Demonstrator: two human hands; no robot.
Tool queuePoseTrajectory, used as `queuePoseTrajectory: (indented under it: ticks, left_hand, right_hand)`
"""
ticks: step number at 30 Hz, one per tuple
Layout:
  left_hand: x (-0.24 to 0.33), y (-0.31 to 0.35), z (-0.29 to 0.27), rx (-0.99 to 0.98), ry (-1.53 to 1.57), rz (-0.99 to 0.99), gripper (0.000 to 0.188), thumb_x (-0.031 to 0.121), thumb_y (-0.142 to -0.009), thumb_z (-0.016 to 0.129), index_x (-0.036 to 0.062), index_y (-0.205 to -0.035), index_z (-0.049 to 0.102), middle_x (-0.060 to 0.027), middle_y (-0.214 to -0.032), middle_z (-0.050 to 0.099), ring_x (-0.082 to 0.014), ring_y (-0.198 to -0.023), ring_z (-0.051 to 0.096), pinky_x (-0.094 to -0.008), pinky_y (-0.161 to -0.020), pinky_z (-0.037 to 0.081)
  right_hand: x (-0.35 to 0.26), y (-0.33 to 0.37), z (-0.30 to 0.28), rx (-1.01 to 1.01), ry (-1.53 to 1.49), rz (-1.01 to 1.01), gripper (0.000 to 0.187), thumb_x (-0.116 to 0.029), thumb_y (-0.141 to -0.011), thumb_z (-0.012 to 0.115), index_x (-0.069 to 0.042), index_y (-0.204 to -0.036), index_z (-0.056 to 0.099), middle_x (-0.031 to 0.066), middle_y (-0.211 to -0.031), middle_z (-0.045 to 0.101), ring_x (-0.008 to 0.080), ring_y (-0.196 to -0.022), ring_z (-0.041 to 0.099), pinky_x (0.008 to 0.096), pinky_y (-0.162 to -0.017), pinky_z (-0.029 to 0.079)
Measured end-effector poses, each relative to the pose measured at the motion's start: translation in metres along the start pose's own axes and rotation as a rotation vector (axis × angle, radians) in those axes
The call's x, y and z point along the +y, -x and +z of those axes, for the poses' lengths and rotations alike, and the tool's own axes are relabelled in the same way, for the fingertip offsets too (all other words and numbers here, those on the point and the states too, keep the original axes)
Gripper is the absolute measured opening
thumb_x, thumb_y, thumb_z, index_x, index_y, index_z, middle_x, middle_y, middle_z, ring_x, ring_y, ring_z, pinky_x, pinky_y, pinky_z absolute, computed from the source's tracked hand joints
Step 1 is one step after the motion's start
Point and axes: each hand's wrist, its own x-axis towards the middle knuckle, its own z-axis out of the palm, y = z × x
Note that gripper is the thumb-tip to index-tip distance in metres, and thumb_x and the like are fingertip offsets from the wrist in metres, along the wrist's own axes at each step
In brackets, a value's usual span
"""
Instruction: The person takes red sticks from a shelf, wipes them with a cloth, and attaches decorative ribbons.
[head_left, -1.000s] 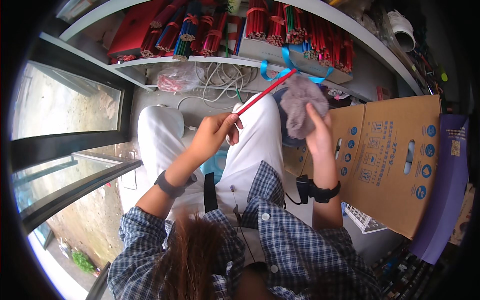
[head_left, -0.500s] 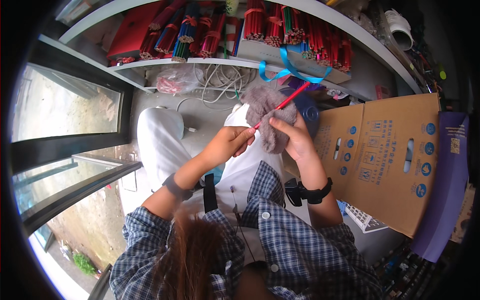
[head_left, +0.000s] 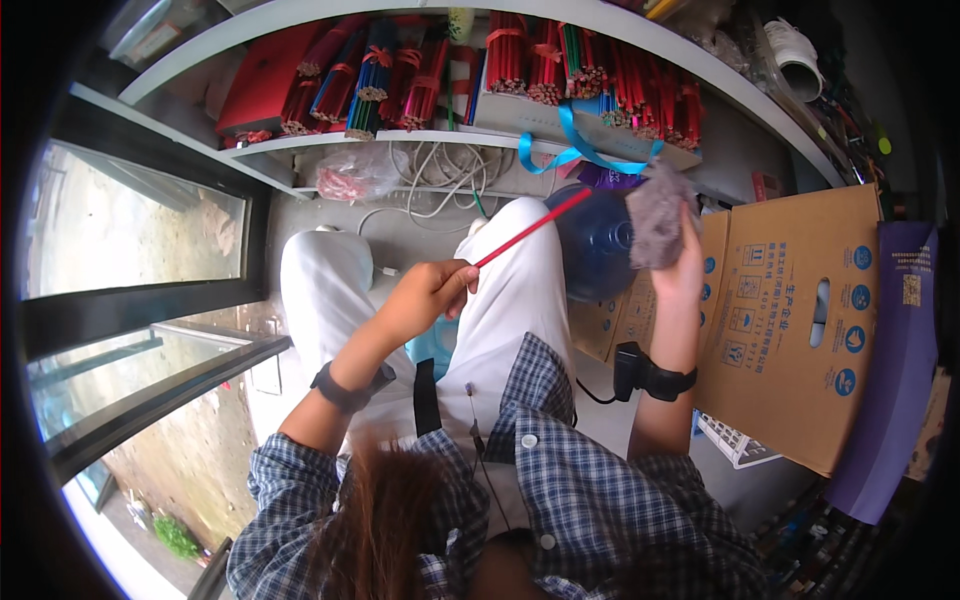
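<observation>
My left hand [head_left: 432, 298] is closed round the lower end of a thin red pencil [head_left: 535, 227], which slants up to the right above my white-trousered knee. Out to the right, my right hand [head_left: 682, 265] grips a grey-brown cloth [head_left: 656, 215], bunched and sticking up past the fingers. Pencil and cloth are apart. Behind the cloth stands a large blue water bottle [head_left: 590, 245], partly covered by it. Black bands sit on both wrists.
Bundles of red, blue and green pencils [head_left: 420, 80] fill the shelf [head_left: 330, 142] ahead. A blue ribbon [head_left: 590, 145] hangs off its edge. Coiled white cable [head_left: 430, 175] and a plastic bag [head_left: 355, 172] lie below. A cardboard box [head_left: 770, 310] stands right; glass doors [head_left: 140, 225] are left.
My right hand has drawn the cloth off the pencil and moved right with it. The pencil stays in my left hand, which has shifted slightly left and down.
</observation>
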Motion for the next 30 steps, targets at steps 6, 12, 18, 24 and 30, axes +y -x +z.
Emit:
queuePoseTrajectory:
  ticks: [6,12,18,24,30]
  left_hand:
    - [0.022,-0.036,0.008,0.092,-0.084,0.097,0.027,0.022,-0.092,0.041,-0.0006,-0.099,0.055,-0.0084,-0.06,0.052,-0.0194,-0.056,0.053,-0.0314,-0.057,0.042]
    - [0.082,-0.126,0.031,0.121,-0.087,0.33,0.031,0.018,-0.089,0.04,-0.0033,-0.108,0.05,-0.0182,-0.07,0.059,-0.0317,-0.066,0.058,-0.0401,-0.064,0.044]
    - [0.113,-0.207,0.05,0.413,-0.486,0.467,0.04,0.016,-0.085,0.044,-0.0065,-0.118,0.043,-0.021,-0.076,0.062,-0.0348,-0.07,0.062,-0.0421,-0.065,0.048]
    - [0.131,-0.246,0.052,0.591,-1.074,0.306,0.063,0.01,-0.072,0.056,-0.0037,-0.13,0.036,-0.0131,-0.079,0.066,-0.0248,-0.07,0.065,-0.0333,-0.06,0.05]
    - [0.122,-0.259,0.047,0.59,-0.982,0.338,0.048,0.022,-0.081,0.053,0.0003,-0.121,0.039,-0.0161,-0.075,0.064,-0.0312,-0.068,0.064,-0.04,-0.056,0.05]
  right_hand:
    - [-0.02,0.032,-0.022,0.21,0.143,-0.071,0.038,-0.019,-0.091,0.051,-0.002,-0.124,0.044,0.0082,-0.121,0.052,0.0205,-0.111,0.05,0.0339,-0.096,0.039]
    - [0.007,0.062,-0.044,0.268,0.067,0.007,0.043,-0.009,-0.086,0.056,-0.004,-0.126,0.042,0.0071,-0.122,0.05,0.0203,-0.109,0.051,0.0349,-0.092,0.042]
    - [0.017,0.071,-0.043,0.318,0.033,0.058,0.044,-0.009,-0.087,0.056,-0.006,-0.128,0.04,0.0073,-0.121,0.05,0.0203,-0.109,0.051,0.0349,-0.091,0.042]
    - [0.015,0.071,-0.042,0.3,0.048,0.007,0.046,-0.007,-0.086,0.055,-0.004,-0.129,0.039,0.0088,-0.123,0.049,0.0217,-0.109,0.051,0.0353,-0.09,0.044]
    - [0.016,0.071,-0.053,0.276,0.05,-0.016,0.046,-0.005,-0.086,0.055,-0.003,-0.128,0.039,0.0089,-0.122,0.049,0.0218,-0.11,0.05,0.035,-0.091,0.043]
